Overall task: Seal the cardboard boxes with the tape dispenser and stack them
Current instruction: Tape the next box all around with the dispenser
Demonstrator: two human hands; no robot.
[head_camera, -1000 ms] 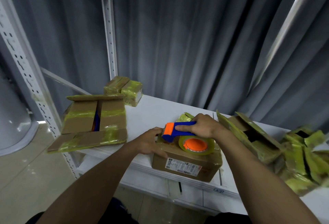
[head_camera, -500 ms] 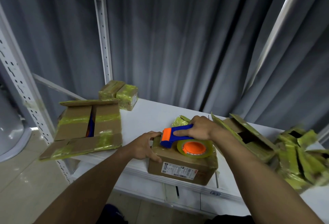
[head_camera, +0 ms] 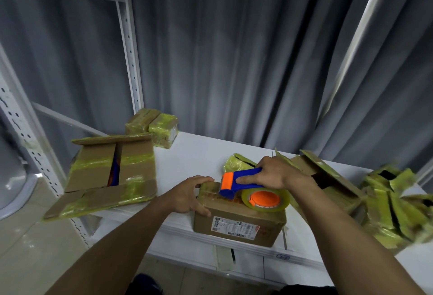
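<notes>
Head view — right hand (head_camera: 278,175) grasps tape dispenser (head_camera: 236,187) atop box (head_camera: 269,229); left hand (head_camera: 187,195) grips its corner. Weak bracing could let box skid — skewing the seal.

— Any readable text?
— Barely. I see a white shipping label (head_camera: 235,226) on the near face of the cardboard box (head_camera: 271,229): barcode and red mark, print too small to read.
— Else?
— Small tag (head_camera: 282,257) on the shelf edge (head_camera: 187,236), 5 o'clock from that label, characters blurred. Pale sticker (head_camera: 173,133) on the taped box (head_camera: 161,128) at 11 o'clock, illegible.
</notes>
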